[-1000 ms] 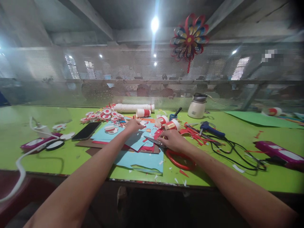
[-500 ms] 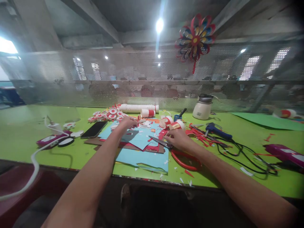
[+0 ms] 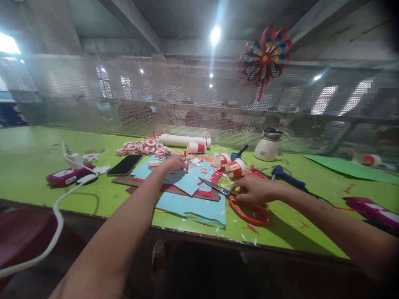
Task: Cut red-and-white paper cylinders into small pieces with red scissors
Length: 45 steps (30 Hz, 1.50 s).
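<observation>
My left hand (image 3: 177, 162) is over the light blue paper sheets (image 3: 177, 176), its fingers pinched together. A small red-and-white bit shows at the fingertips, too small to name. My right hand (image 3: 254, 189) hovers low beside the red-handled scissors (image 3: 249, 212), palm down, fingers bent, with a gap between thumb and forefinger. Something yellow (image 3: 238, 189) shows in that gap, partly hidden. The scissors lie with their blades over the paper's right edge. Just behind the right hand are red-and-white paper cups (image 3: 236, 167), lying on their sides.
Red-and-white paper discs (image 3: 149, 145) are heaped at the back left, near a white tube (image 3: 183, 140). A black phone (image 3: 125, 165) lies left of the paper. Rightward are a blue glue gun (image 3: 286, 176), a cream jug (image 3: 267, 145) and a purple device (image 3: 374, 211).
My right hand has moved right, away from the paper cups, toward the scissors' handle side. My left hand stays over the blue paper. The view has shifted slightly.
</observation>
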Each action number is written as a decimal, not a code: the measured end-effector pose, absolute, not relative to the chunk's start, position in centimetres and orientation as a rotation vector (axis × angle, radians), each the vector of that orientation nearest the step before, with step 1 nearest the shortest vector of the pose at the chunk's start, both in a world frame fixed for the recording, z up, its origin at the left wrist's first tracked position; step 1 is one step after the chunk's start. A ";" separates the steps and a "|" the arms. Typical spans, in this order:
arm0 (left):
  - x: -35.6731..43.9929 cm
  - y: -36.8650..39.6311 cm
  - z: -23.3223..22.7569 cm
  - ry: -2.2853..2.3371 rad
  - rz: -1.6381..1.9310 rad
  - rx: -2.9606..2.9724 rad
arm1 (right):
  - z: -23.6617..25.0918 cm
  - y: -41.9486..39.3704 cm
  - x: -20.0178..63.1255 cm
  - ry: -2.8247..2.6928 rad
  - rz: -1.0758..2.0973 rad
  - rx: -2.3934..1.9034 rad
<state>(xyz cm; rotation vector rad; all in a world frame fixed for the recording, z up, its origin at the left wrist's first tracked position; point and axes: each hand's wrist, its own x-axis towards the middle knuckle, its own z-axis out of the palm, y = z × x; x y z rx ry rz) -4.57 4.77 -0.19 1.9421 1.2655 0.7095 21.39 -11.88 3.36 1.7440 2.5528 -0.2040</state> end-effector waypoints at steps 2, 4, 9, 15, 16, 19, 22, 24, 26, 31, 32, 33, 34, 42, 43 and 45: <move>-4.5 4.5 -0.3 1.262 0.689 1.957 | 3.2 -12.4 21.5 2.536 -0.270 1.783; -4.4 4.5 -0.4 1.256 0.682 1.972 | 3.0 -12.6 21.6 2.538 -0.292 1.802; -3.8 4.8 -0.1 1.167 0.678 2.023 | 2.1 -13.0 21.9 2.545 -0.357 1.812; -3.9 4.8 0.1 1.101 0.678 2.021 | 0.8 -12.9 22.5 2.567 -0.368 1.893; -4.0 4.8 0.1 1.106 0.682 2.021 | 0.6 -12.9 22.5 2.582 -0.352 1.907; -4.2 4.9 0.0 1.119 0.683 2.044 | 0.2 -13.1 22.5 2.594 -0.292 1.975; -4.1 4.8 0.0 1.135 0.667 2.095 | 0.0 -13.5 22.3 2.560 -0.199 2.097; -3.9 4.7 0.0 1.155 0.650 2.139 | -0.2 -13.6 22.2 2.547 -0.129 2.166; -3.5 4.5 -0.1 1.167 0.629 2.190 | -0.4 -13.5 22.2 2.539 -0.070 2.236; -2.5 4.2 -0.6 1.190 0.582 2.354 | -0.7 -12.8 22.4 2.504 0.086 2.451; -2.4 4.2 -0.7 1.208 0.582 2.384 | -0.8 -12.7 22.4 2.496 0.107 2.484; -2.3 4.2 -0.7 1.229 0.586 2.410 | -0.8 -12.7 22.5 2.487 0.122 2.511; -2.3 4.2 -0.8 1.251 0.595 2.433 | -0.9 -12.6 22.5 2.480 0.131 2.534; -0.9 2.0 0.3 1.200 0.544 2.579 | -1.4 -12.4 22.9 2.477 0.132 2.579; -0.7 1.5 0.4 1.163 0.456 2.623 | -1.4 -12.4 22.9 2.475 0.137 2.581; -0.4 0.7 0.6 1.105 0.314 2.715 | -1.5 -12.3 22.8 2.473 0.145 2.587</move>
